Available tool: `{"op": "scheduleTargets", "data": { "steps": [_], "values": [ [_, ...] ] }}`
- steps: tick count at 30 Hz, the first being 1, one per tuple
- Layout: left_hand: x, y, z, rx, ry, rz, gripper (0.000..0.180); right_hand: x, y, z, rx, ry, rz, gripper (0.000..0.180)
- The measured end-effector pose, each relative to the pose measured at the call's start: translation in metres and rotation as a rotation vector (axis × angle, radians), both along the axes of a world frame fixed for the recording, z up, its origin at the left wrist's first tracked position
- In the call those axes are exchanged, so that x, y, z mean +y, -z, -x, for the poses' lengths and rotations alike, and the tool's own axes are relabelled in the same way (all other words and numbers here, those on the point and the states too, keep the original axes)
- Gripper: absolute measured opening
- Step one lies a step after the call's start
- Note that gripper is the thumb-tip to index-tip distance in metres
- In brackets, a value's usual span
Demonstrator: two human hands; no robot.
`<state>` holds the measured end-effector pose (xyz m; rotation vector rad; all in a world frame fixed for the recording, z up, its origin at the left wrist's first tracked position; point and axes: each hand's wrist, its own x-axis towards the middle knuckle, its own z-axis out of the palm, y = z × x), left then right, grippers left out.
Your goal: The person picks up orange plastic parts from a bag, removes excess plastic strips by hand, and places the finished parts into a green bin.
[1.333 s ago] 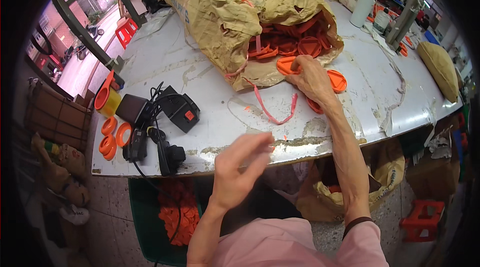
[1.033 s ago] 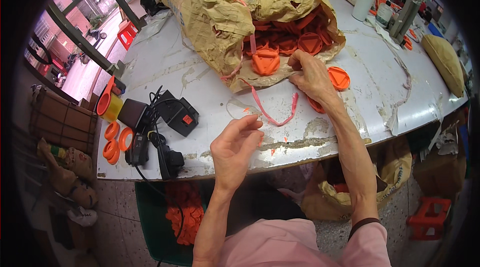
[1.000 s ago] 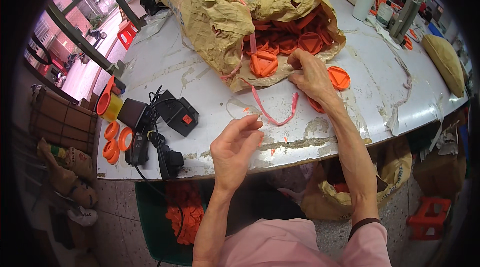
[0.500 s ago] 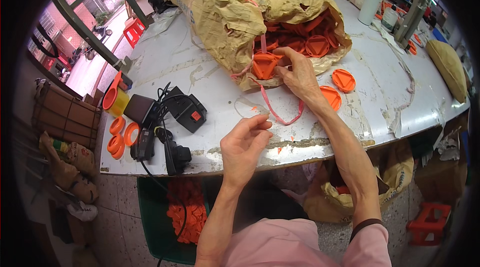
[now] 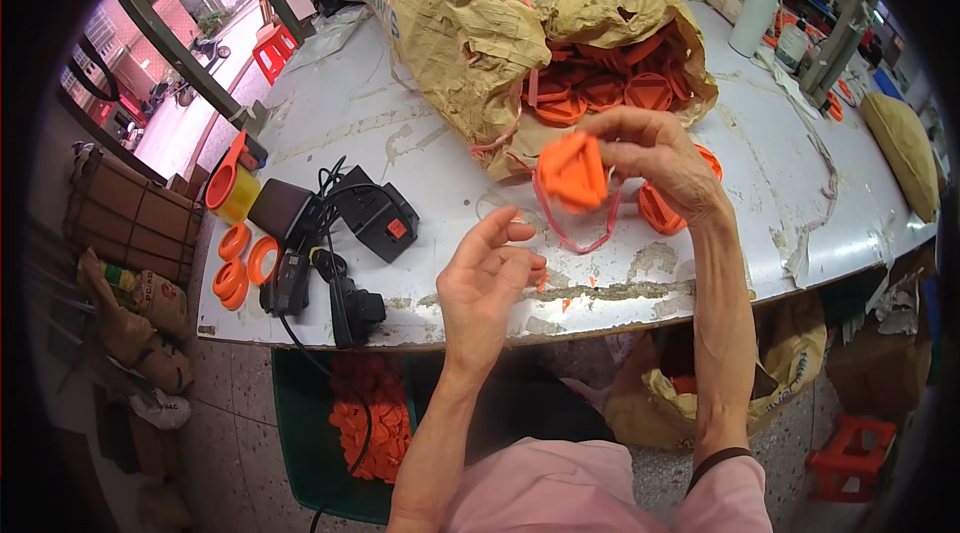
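Now, right hand (image 5: pixel 668 165) pinches orange disc (image 5: pixel 572 171) by edge, at one o'clock from empty, loosely curled left hand (image 5: pixel 480 288). Slack pinch could drop it; pink tie (image 5: pixel 583 250) at disc's six o'clock might snag; bag (image 5: pixel 470 63) at twelve, if nudged, could spill.

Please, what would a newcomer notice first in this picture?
First, probably the large crumpled tan sack on the table, toward the back, open, with orange parts inside. Next, the bright orange piece held in the right hand, before the sack's opening. At lower left, a green bin holds more orange pieces.
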<state>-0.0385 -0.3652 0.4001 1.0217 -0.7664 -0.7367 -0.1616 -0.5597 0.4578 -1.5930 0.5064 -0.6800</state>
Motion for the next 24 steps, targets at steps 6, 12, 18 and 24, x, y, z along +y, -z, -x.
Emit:
{"op": "scheduleTargets", "data": {
  "steps": [6,12,18,24],
  "values": [
    [0.0,-0.004,-0.001,0.029,0.053,-0.017,0.045,0.016,0.002,-0.005,0.151,-0.404,-0.063,0.023],
    [0.002,-0.005,0.001,-0.062,0.058,-0.064,0.043,0.017,0.005,-0.009,0.137,-0.438,-0.042,0.026],
    [0.002,-0.003,0.002,-0.071,-0.014,-0.056,0.041,0.018,0.0,-0.004,0.141,-0.433,-0.056,0.031],
    [0.002,-0.003,0.002,-0.07,-0.053,-0.038,0.04,0.018,0.0,-0.003,0.181,-0.485,-0.104,0.036]
  ]
}}
